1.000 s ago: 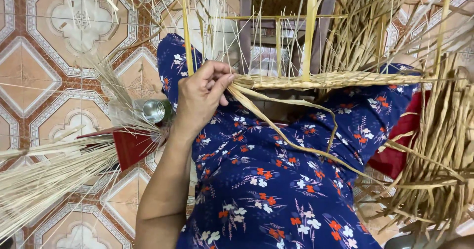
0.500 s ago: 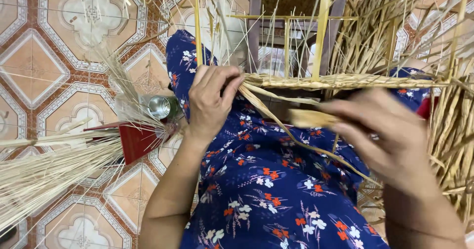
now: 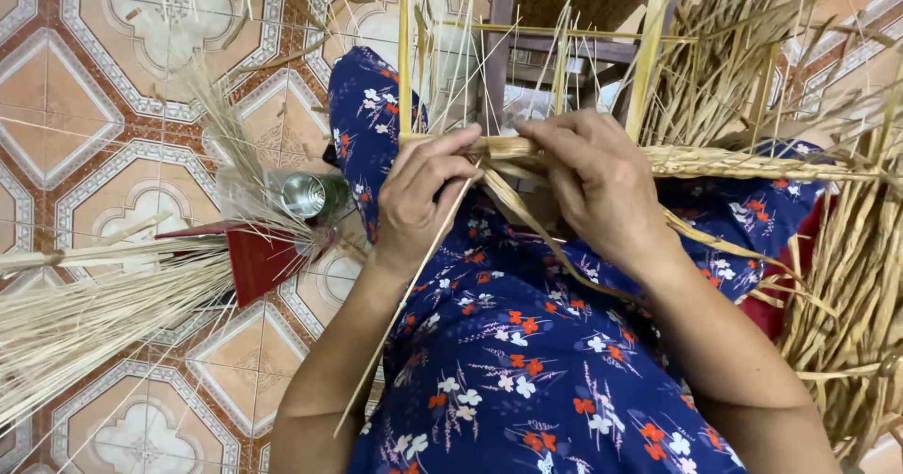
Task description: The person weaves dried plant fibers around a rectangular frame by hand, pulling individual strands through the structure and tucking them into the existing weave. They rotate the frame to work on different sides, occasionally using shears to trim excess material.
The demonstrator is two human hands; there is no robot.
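Observation:
My left hand is closed on the left end of a woven straw band that runs level across my lap, and a thin straw stem slants down from its fingers. My right hand grips the same band just to the right, fingers curled over it. Loose flat straw strands hang from the band between the hands. Upright yellow sticks rise behind the band. My lap is covered by blue cloth with a flower pattern.
A big bundle of pale thin stems lies on the patterned tile floor at left, over a red object. A shiny metal can lies beside my knee. Heaps of dry straw fill the right side.
My right hand came into view from the right and closed on the woven band beside my left hand. The left hand kept its hold on the band's end.

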